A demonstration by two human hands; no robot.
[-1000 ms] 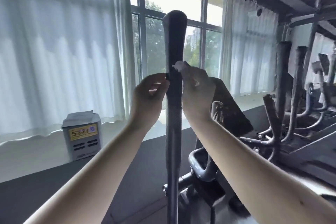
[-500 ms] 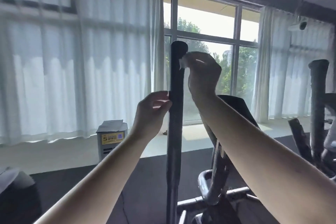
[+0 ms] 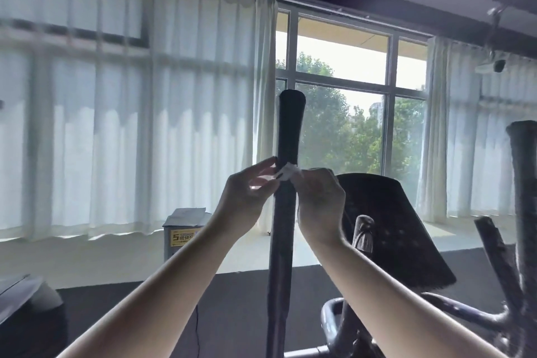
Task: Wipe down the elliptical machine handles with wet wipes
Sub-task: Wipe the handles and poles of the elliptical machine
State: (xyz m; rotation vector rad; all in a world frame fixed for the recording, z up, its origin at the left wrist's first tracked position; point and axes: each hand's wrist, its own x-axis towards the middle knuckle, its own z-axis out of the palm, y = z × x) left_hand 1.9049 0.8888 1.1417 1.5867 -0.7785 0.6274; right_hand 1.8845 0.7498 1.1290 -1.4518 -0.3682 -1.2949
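One handle upright, left fingers pinching it, right fingers clutching wet wipe, box marked "5".

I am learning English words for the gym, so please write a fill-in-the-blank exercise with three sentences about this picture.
1. The right hand holds a white ______ against the handle.
2. The handle's top end is ______ than the left hand and the right hand.
3. Between the curtains, trees show through the ______.
Missing words: wipe; higher; window.
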